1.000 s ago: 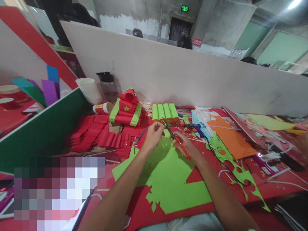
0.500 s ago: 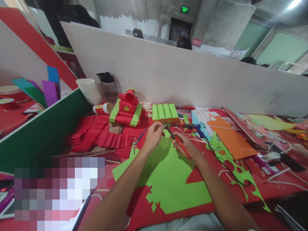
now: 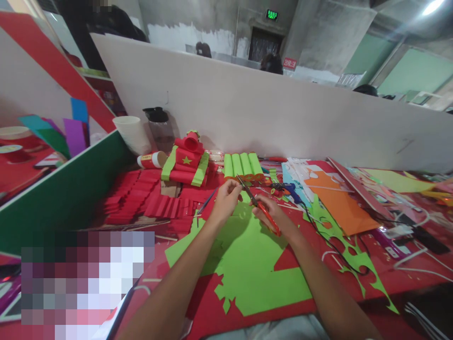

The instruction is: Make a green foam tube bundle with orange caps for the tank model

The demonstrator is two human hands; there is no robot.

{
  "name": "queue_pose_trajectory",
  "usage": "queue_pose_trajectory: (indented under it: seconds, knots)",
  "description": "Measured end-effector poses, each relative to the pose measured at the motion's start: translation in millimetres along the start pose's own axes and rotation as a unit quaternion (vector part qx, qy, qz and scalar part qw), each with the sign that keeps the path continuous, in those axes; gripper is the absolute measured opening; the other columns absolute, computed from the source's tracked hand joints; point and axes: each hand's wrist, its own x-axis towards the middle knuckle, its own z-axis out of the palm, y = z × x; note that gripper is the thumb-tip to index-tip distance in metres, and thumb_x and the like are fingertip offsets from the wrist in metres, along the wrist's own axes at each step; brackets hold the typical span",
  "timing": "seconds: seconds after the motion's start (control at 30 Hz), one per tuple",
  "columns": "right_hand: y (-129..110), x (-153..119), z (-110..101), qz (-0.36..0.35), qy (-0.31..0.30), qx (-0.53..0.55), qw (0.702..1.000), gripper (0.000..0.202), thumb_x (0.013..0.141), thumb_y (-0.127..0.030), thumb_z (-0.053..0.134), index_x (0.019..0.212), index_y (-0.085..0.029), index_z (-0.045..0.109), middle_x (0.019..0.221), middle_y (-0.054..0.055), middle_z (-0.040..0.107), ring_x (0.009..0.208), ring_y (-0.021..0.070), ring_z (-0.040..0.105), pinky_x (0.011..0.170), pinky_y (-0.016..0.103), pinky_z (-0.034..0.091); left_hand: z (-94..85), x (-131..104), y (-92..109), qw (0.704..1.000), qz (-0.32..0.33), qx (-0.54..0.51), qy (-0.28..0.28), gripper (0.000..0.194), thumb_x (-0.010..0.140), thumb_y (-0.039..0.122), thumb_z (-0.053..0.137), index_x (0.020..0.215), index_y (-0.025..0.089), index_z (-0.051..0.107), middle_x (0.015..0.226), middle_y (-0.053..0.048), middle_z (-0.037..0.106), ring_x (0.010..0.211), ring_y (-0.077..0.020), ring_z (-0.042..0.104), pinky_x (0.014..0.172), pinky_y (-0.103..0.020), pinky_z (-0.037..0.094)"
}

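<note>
Both hands are over the green paper sheets [image 3: 262, 264] on the red table. My right hand [image 3: 269, 210] grips the red-handled scissors [image 3: 268, 218], their blades pointing up and left toward my other hand. The fingers of my left hand [image 3: 228, 194] are pinched together near the blade tips; whatever they hold is too small to make out. Just beyond the hands stand several green paper rolls [image 3: 242, 165]. A red and green paper model with a star [image 3: 187, 160] is behind and to the left.
Folded red paper strips [image 3: 132, 196] lie at the left, by a green divider [image 3: 71, 203]. A blue glue gun [image 3: 292, 192] with a black cord, orange paper [image 3: 341, 203] and green cut-outs [image 3: 354, 257] lie at the right. A white partition [image 3: 283, 118] rises behind.
</note>
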Motion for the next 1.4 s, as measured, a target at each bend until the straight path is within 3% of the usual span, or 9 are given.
queue_pose_trajectory:
  seconds: [0.2, 0.4, 0.7, 0.97, 1.4]
  knots:
    - [4, -1, 0, -0.001, 0.006, -0.001, 1.0, 0.044, 0.085, -0.059, 0.06, 0.105, -0.021, 0.054, 0.067, -0.004, 0.047, 0.046, 0.0072, 0.033, 0.04, 0.02, 0.026, -0.8, 1, -2, 1.0, 0.0, 0.012, -0.011, 0.016, 0.078, 0.032, 0.058, 0.074, 0.019, 0.05, 0.057, 0.006, 0.05, 0.047, -0.0072, 0.045, 0.048, -0.02, 0.033]
    - [4, -2, -2, 0.015, -0.015, 0.012, 1.0, 0.046, 0.087, -0.063, 0.052, 0.108, -0.021, 0.052, 0.074, -0.003, 0.049, 0.051, 0.0082, 0.038, 0.046, 0.021, 0.034, -1.7, 1, -1, 1.0, -0.009, 0.017, 0.002, 0.016, 0.078, 0.033, 0.059, 0.075, 0.019, 0.053, 0.056, 0.006, 0.051, 0.046, -0.0073, 0.044, 0.048, -0.02, 0.033]
    - [-11, -8, -11, -0.02, -0.025, -0.068, 0.997, 0.046, 0.087, -0.061, 0.055, 0.107, -0.02, 0.053, 0.083, 0.0, 0.053, 0.062, 0.0117, 0.047, 0.052, 0.022, 0.035, -3.9, 0, 2, 0.998, -0.008, 0.056, -0.004, 0.017, 0.077, 0.033, 0.057, 0.069, 0.018, 0.054, 0.054, 0.006, 0.049, 0.047, -0.0078, 0.042, 0.049, -0.02, 0.031]
    - [-9, -7, -13, -0.046, -0.023, -0.089, 0.995, 0.045, 0.086, -0.061, 0.056, 0.105, -0.02, 0.055, 0.088, 0.002, 0.058, 0.067, 0.0139, 0.052, 0.059, 0.025, 0.039, -8.1, 3, 2, 0.998, -0.008, 0.063, -0.031, 0.021, 0.077, 0.037, 0.059, 0.071, 0.017, 0.054, 0.054, 0.005, 0.049, 0.048, -0.0087, 0.044, 0.05, -0.021, 0.032]
    - [-15, -9, -13, -0.027, -0.01, -0.09, 0.996, 0.04, 0.085, -0.058, 0.06, 0.103, -0.022, 0.058, 0.084, 0.001, 0.058, 0.064, 0.0141, 0.052, 0.057, 0.025, 0.04, -11.5, 5, 2, 0.996, -0.009, 0.069, -0.049, 0.024, 0.076, 0.04, 0.06, 0.07, 0.017, 0.055, 0.053, 0.005, 0.049, 0.048, -0.0089, 0.043, 0.049, -0.021, 0.031]
